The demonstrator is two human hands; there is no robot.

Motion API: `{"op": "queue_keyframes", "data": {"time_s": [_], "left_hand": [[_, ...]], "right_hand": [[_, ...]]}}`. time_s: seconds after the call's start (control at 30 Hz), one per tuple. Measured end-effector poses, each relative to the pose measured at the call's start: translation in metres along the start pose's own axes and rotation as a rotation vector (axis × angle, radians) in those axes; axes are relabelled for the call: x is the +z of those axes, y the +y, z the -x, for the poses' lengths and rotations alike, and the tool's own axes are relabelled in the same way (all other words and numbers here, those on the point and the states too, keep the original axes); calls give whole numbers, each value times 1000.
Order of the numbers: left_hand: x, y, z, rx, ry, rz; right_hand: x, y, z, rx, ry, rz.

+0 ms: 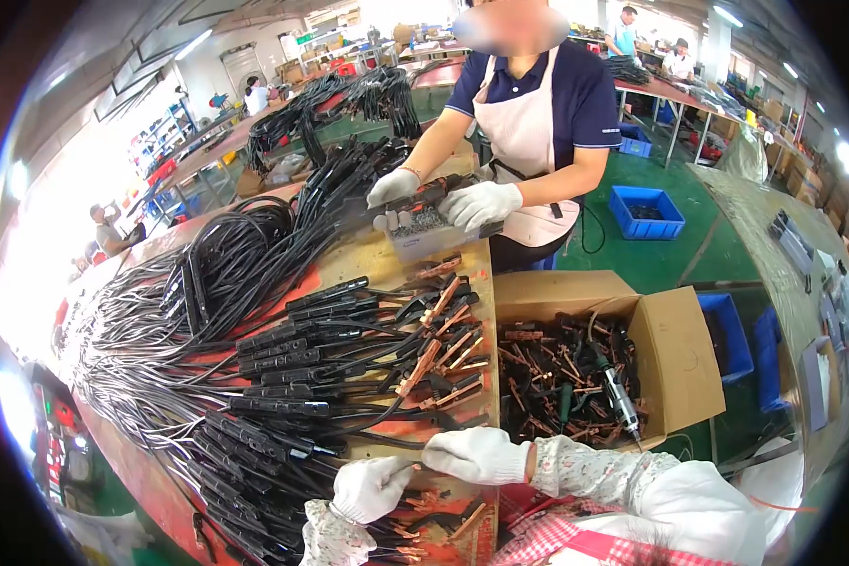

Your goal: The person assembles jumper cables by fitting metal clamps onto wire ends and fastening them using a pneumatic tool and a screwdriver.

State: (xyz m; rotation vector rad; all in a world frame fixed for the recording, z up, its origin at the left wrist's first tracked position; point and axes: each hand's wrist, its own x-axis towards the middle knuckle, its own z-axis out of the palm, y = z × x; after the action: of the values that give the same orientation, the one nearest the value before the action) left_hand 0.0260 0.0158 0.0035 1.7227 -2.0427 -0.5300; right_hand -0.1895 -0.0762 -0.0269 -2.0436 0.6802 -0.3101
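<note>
Ideally, we'd brace our white-gloved left hand (373, 486) and right hand (479, 456), fingers bunched, contents indistinct, below twelve o'clock's copper-tipped black clamps (419, 368).

At six o'clock, white knitted-cloth gloves (481, 457) look matt and softly ribbed; the floral-printed sleeve (585, 467) at five is thin, creased cloth. Toward eight, long black handles (278, 363) show semi-gloss plastic. Just below centre, flat copper-coloured prongs (420, 368) have a metallic sheen. At four, the brown open-topped box (684, 363) is matt cardboard; at two, the blue rectangular bin (653, 229) is smooth plastic.
</note>
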Motion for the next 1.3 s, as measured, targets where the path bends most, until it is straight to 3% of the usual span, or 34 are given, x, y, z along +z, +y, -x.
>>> {"op": "queue_keyframes", "data": {"time_s": [0.1, 0.37, 0.43, 0.6, 0.67, 0.77, 0.87, 0.9, 1.3], "left_hand": [[3, -8, 2, 28, 14, -18], [10, -16, 5, 60, 22, -49], [7, -14, 4, 42, -5, -59], [-4, 3, 2, -5, -5, -13], [-6, 4, 1, -59, 2, 159], [6, -8, 1, -11, 81, 127], [7, -9, 0, -45, 62, 15], [5, -6, 0, -95, 18, 53], [2, -10, -1, -72, -20, 80]], "right_hand": [[-2, -20, -11, 23, -108, 119], [10, -7, -13, -132, -29, 234], [10, -10, -11, -44, -42, 197], [10, 2, -11, -72, 17, -18], [3, 4, -10, -103, 21, -142], [-22, -16, -9, 32, -259, -5], [-12, -20, -23, 78, -283, 65], [0, -12, -27, -13, -219, -42], [19, -10, -20, -41, -15, -29]]}}
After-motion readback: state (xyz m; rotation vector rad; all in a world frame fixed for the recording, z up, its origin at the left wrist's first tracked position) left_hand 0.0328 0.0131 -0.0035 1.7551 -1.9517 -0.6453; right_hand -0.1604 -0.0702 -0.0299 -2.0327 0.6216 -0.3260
